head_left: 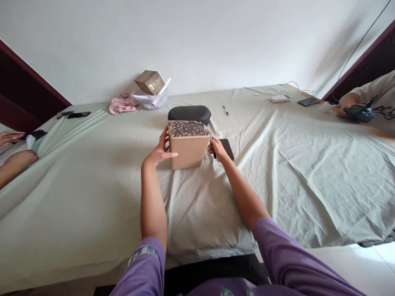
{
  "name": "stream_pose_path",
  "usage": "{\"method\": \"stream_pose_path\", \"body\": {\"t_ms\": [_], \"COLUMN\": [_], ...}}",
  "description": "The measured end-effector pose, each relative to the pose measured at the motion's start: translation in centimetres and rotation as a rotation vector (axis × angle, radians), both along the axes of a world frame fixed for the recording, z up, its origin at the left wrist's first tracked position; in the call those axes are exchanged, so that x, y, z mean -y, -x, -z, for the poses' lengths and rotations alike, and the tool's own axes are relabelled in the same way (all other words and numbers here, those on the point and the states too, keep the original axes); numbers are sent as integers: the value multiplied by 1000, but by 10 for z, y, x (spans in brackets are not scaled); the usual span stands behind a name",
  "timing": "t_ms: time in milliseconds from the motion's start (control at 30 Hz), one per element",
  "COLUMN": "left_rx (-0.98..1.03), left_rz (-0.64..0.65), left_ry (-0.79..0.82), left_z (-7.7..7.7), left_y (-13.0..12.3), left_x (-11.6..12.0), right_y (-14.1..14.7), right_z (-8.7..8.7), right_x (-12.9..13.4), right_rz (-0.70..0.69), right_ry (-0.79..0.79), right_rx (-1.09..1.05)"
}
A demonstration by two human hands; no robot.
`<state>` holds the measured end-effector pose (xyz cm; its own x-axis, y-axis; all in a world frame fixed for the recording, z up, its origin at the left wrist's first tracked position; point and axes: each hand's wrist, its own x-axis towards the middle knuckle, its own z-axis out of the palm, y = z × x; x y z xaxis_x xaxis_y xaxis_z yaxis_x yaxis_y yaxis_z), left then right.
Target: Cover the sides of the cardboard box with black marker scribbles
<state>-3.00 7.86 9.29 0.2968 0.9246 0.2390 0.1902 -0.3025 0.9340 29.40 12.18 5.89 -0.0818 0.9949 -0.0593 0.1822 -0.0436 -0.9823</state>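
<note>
A tan box [189,152] with a dark, mottled top stands upright on the cloth-covered table [123,181]. My left hand [159,151] grips its left side, thumb on the front face and fingers round the side edge. At the box's right edge, my right hand [217,149] is closed round a small black tool [212,151], whose thin tip points up beside the box's top corner. Behind the box lies a black oval case [189,112]. A flat black object [227,149] rests just beyond my right hand.
Against the wall, a plastic container [152,101] holds a brown box [150,82], beside a pink cloth [122,103]. A pen [226,110], a white power strip [279,98] and a phone [309,101] lie further right. Other people's hands show at both sides.
</note>
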Motion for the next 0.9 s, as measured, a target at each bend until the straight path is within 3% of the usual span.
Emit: {"method": "stream_pose_path", "body": {"t_ms": [100, 200, 333, 467, 567, 767, 900], "left_rx": [-17, 63, 287, 397, 469, 478, 359], "left_rz": [20, -28, -160, -219, -255, -302, -403], "left_ry": [69, 117, 186, 145, 103, 26, -95], "left_z": [-3, 6, 42, 85, 102, 102, 99], "left_y": [3, 1, -14, -29, -33, -44, -73], "left_x": [4, 3, 5, 15, 20, 23, 32], "right_y": [2, 5, 4, -10, -21, -22, -13], "right_z": [-6, -12, -12, 1, 10, 13, 13], "right_x": [3, 7, 22, 48, 66, 83, 88], "right_rz": [-10, -11, -17, -18, 0, 43, 77], "right_ry": [-15, -35, -60, -111, -116, -85, -82], "right_rx": [-84, -78, 47, 309, 535, 839, 936]}}
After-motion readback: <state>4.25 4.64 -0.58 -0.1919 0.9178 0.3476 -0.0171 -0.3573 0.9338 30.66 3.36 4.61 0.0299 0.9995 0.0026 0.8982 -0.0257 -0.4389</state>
